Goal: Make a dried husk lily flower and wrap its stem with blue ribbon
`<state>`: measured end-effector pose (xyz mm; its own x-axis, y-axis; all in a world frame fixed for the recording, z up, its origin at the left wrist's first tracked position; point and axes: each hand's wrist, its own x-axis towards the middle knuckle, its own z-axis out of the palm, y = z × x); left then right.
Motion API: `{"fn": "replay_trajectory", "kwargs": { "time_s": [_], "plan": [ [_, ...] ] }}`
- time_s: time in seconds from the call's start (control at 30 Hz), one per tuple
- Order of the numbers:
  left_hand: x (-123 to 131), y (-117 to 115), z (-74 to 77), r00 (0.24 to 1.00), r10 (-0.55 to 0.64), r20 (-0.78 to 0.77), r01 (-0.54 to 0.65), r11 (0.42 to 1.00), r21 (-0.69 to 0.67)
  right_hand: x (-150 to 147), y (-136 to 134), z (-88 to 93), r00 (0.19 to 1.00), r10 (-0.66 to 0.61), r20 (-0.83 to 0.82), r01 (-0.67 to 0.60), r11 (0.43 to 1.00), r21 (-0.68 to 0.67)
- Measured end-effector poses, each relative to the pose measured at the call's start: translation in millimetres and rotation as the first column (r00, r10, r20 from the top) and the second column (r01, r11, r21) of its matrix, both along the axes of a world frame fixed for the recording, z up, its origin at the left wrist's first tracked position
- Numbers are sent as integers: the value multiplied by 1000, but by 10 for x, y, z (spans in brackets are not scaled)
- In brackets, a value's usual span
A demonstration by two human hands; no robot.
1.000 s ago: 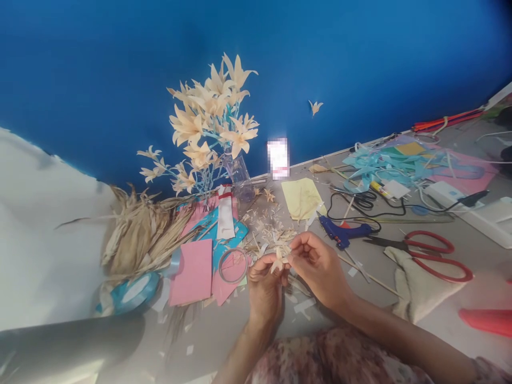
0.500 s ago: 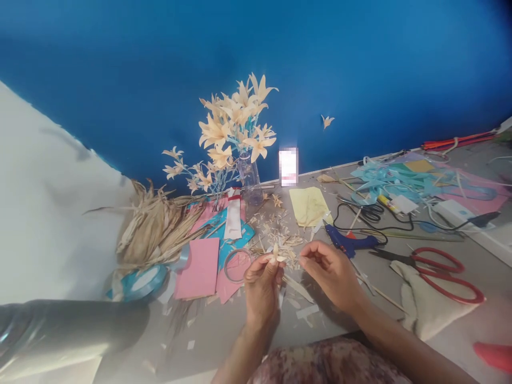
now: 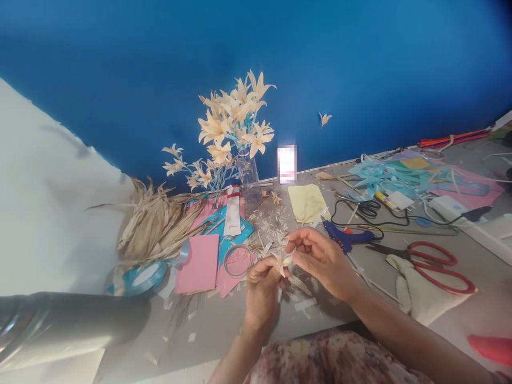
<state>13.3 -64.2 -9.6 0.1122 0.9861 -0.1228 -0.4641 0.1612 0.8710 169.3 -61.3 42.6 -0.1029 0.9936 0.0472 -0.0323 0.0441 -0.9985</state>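
A clear bottle (image 3: 250, 177) holds cream flowers (image 3: 238, 110); a bright screen (image 3: 287, 164) at its two o'clock is too blurry to read. At the bottle's five o'clock, the left hand (image 3: 262, 293) pinches a small flower (image 3: 281, 264) between closed fingers (image 3: 261, 265). The right hand (image 3: 326, 266) has its fingers nearly closed at the edge, maybe gripping; I can't tell.

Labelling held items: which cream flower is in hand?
The small flower pinched in the left hand; the others stand in bunches, lie on the table or show against the blue wall.
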Motion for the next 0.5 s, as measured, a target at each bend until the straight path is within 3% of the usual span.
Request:
{"fn": "replay_trajectory", "kwargs": {
  "time_s": [0.13,0.23,0.3,0.5],
  "plan": [
    [-11,-11,25,989,-146,-32,146,989,-23,54,65,113,989,138,-54,-140,989,-52],
    [-21,-15,58,970,-243,-29,242,970,-31,86,113,162,923,317,-219,-351,926,-138],
    [-31,-16,72,961,-276,-18,275,961,-45,101,142,167,888,381,-256,-427,890,-159],
    [-72,-27,48,946,-324,7,323,943,-81,137,202,132,919,393,-1,-390,912,-124]
  ]
}}
